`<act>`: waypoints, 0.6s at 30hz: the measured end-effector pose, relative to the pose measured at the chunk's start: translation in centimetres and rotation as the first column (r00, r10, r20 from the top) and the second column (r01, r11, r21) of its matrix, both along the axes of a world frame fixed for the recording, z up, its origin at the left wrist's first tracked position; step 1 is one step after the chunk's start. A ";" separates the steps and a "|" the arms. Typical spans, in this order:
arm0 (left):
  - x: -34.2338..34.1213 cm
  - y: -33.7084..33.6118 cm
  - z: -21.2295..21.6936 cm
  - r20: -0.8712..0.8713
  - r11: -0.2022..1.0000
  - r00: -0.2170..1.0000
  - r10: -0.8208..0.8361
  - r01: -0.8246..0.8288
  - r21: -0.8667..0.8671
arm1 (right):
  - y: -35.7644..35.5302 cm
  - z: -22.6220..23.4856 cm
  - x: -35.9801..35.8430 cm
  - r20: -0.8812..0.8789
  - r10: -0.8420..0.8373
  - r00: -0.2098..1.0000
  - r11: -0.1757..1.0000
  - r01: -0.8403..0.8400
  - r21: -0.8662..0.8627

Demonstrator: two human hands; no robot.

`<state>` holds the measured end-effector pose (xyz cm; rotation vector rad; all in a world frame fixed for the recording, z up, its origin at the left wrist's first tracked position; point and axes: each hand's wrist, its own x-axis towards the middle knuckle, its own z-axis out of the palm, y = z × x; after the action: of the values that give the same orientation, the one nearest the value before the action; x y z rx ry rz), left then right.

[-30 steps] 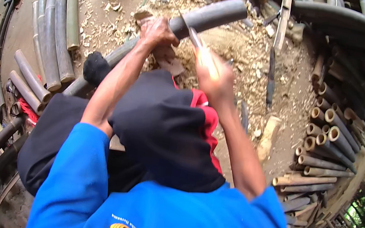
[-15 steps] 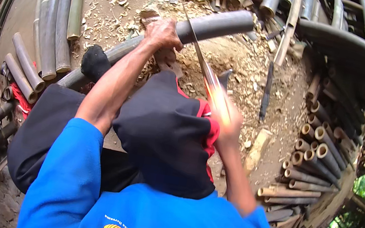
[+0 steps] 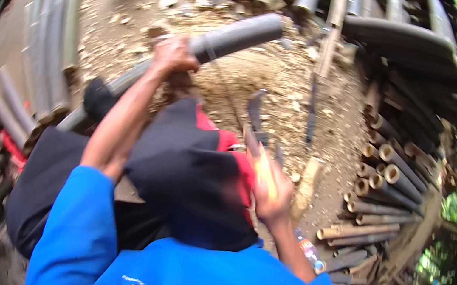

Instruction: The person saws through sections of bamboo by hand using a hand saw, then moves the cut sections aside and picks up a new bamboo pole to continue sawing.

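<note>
Your left hand (image 3: 176,56), at 11 o'clock, is closed over the dark grey bamboo pole (image 3: 244,33), though blur hides how the fingers wrap. The pole slants from its far end at 12 o'clock down to 9 o'clock, passing a black-covered foot (image 3: 98,99) that appears to touch it. Your right hand (image 3: 273,197), at 4 o'clock, is wrapped firmly around the handle of a long, narrow handsaw (image 3: 250,141). Its blade slants toward 11 o'clock, reaching the pole just beside your left hand; you cannot tell how deep it sits. Your black-trousered knee (image 3: 180,177) lies between your forearms. Pale wood shavings (image 3: 286,86) spread past the pole toward 1 o'clock. Stacked bamboo lengths (image 3: 392,191) lie at 3 o'clock, and a plastic bottle (image 3: 308,250) shows beside your right forearm.
</note>
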<state>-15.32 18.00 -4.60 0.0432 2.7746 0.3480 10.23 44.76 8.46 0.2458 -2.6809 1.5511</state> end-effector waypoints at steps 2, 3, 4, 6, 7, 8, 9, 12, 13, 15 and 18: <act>-1.4 -2.1 -1.5 -0.062 0.998 0.997 0.039 -0.036 0.044 | 0.4 1.9 2.0 0.030 -0.051 0.998 0.988 0.055 -0.147; -1.3 -1.4 0.1 0.010 0.993 1.000 0.007 -0.009 0.119 | 1.0 1.7 2.1 0.041 0.005 0.999 1.000 -0.006 0.014; -0.7 -0.7 0.1 -0.076 0.997 0.997 0.011 -0.006 0.078 | 0.5 -1.1 -0.5 -0.150 0.070 0.986 0.976 -0.037 0.216; -0.7 0.3 -1.3 -0.159 0.994 0.987 -0.030 0.045 0.096 | -3.4 -5.7 -7.8 -0.174 -0.098 0.980 0.995 0.098 -0.012; -1.0 2.5 0.2 0.045 0.994 0.998 -0.033 0.028 0.107 | -4.2 -6.6 -11.2 0.115 -0.152 0.982 0.988 0.155 -0.019; -0.9 1.6 -0.3 -0.011 0.996 1.000 0.007 -0.006 0.090 | -6.2 -6.3 -12.4 0.113 -0.164 0.980 0.979 0.175 -0.103; -0.8 1.3 -1.3 -0.065 0.994 0.997 0.052 -0.046 0.103 | -6.6 -5.5 -13.2 0.109 -0.173 0.979 0.969 0.189 -0.160; -0.8 0.7 0.4 0.004 0.995 0.999 0.036 -0.036 0.091 | -3.4 -3.8 -5.9 0.137 -0.138 0.981 0.978 0.156 -0.137; -0.4 0.0 0.8 0.003 0.995 0.999 0.053 -0.053 0.087 | -1.5 -1.0 -2.1 0.175 -0.090 0.980 0.973 0.124 -0.195; -0.2 -0.1 2.0 0.035 0.997 0.998 0.049 -0.050 0.051 | 1.2 1.3 4.6 -0.010 -0.118 0.993 0.987 0.116 -0.109; -0.2 0.2 1.7 0.024 0.999 1.000 0.002 -0.004 0.046 | 0.0 -2.2 -1.0 0.008 -0.112 0.994 0.992 0.112 -0.064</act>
<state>-15.50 18.15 -2.88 0.0457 2.7433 0.4103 9.18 44.79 6.23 0.0885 -2.5922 1.6034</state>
